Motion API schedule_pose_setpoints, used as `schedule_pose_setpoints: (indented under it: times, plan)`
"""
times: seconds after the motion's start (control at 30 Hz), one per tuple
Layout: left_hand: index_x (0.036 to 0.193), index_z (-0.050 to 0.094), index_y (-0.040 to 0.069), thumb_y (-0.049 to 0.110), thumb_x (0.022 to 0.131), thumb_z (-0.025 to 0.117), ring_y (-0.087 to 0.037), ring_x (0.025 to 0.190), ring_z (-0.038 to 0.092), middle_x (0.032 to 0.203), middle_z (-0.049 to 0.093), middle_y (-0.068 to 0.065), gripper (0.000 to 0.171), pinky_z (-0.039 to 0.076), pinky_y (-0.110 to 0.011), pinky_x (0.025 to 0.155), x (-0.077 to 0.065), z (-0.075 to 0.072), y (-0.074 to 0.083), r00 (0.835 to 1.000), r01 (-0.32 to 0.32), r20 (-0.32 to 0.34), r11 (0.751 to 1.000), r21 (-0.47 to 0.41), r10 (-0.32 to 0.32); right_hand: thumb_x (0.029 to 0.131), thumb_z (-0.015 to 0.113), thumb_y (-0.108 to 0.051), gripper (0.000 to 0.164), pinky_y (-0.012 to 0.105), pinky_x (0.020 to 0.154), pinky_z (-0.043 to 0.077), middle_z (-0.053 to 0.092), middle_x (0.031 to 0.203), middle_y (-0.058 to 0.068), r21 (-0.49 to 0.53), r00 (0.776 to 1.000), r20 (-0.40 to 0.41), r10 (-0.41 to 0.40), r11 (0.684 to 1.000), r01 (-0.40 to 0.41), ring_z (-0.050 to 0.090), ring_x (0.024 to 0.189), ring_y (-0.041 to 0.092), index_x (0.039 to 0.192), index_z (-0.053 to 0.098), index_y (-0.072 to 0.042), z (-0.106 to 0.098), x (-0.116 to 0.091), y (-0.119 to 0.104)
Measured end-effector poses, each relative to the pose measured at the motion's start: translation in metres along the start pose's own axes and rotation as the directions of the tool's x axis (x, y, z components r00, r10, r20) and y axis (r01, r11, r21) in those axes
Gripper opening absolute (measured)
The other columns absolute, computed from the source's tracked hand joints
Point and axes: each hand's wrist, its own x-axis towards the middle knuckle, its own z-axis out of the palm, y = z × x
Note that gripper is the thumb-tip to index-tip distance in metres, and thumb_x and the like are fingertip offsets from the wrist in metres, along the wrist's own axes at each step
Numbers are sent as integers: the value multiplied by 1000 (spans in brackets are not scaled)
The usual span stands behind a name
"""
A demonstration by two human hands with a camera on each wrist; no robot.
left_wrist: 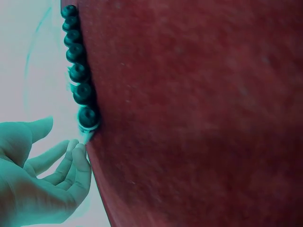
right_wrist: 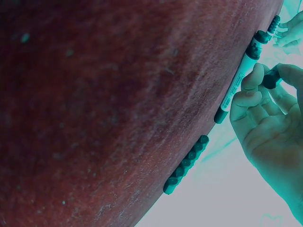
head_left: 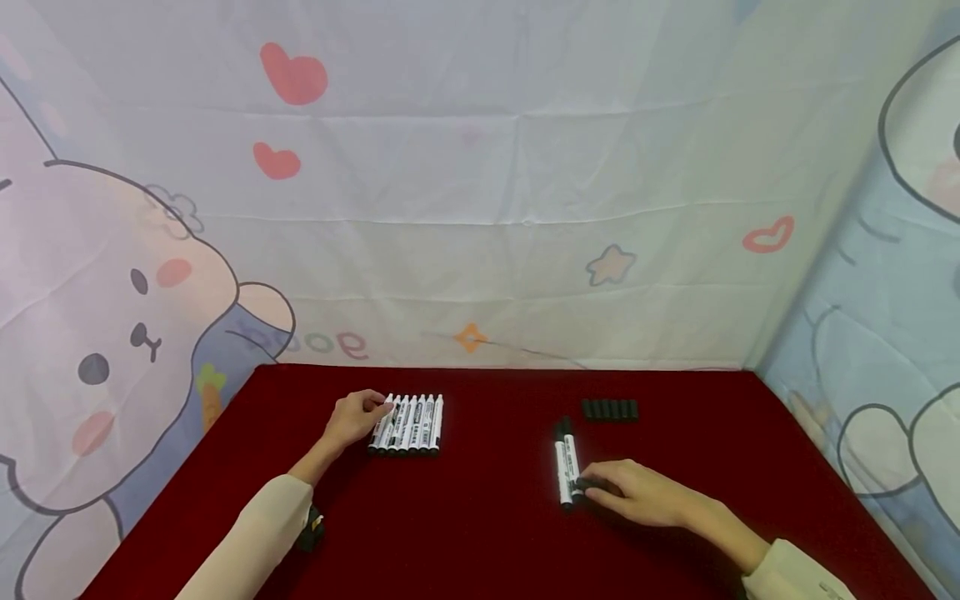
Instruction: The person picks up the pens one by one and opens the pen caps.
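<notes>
Several white markers [head_left: 407, 425] lie side by side in a row, white tips away from me and black ends [left_wrist: 87, 117] toward me. At the row's left edge is my left hand [head_left: 358, 418], its fingertips touching the outermost marker; the thumb stands apart in the left wrist view. My right hand [head_left: 633, 492] pinches a small black marker cap [right_wrist: 271, 78] between thumb and fingers. Just left of that hand, two capped markers [head_left: 563, 473] lie next to each other on the dark red tabletop [head_left: 480, 533].
Farther back on the right, several black caps [head_left: 610, 409] form a neat row. A dark object [head_left: 310, 530] is partly hidden behind my left sleeve. A cartoon-printed cloth [head_left: 525, 208] hangs behind the table and along both sides.
</notes>
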Motion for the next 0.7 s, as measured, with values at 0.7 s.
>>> schedule_pose_setpoints:
  times: [0.7]
  plan:
    - [115,69,-6,7,97,66,-17,69,65,92,73,-19,23,47,-24,57,-9,20,68,956,-255,138,966,-45,259,108,52,-30,36,47,92,57,70,126,16,-143,991,-95,98,983,-111,68,114,33,128,64,-2,-11,-3,17]
